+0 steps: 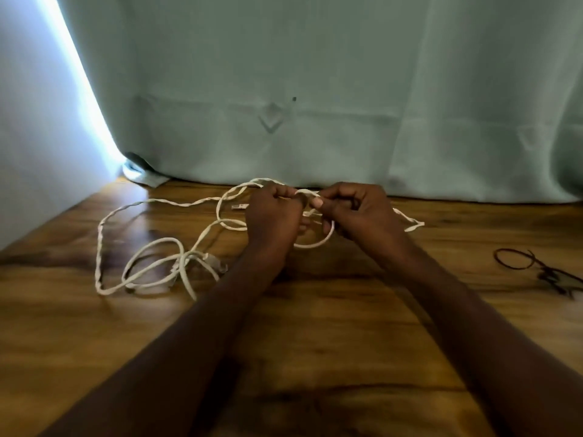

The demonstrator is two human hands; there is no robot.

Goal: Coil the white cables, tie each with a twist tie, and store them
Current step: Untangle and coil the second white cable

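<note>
- Both hands, left hand (273, 212) and right hand (356, 209), pinch the white twisted cable (151, 201) at twelve o'clock on the brown wooden table (315, 310).
- Loose loops sprawl toward nine o'clock.
- Dark thin twist ties (536, 266) lie at three o'clock.

Wooden table (315, 357), brown grain, glossy patches. Pale green curtain (315, 74) hangs behind, hem resting on table's far edge, faint diamond stitching near hem. Bright light strip (82, 86) along curtain's left edge. Pale wall (28, 121) at left.
</note>
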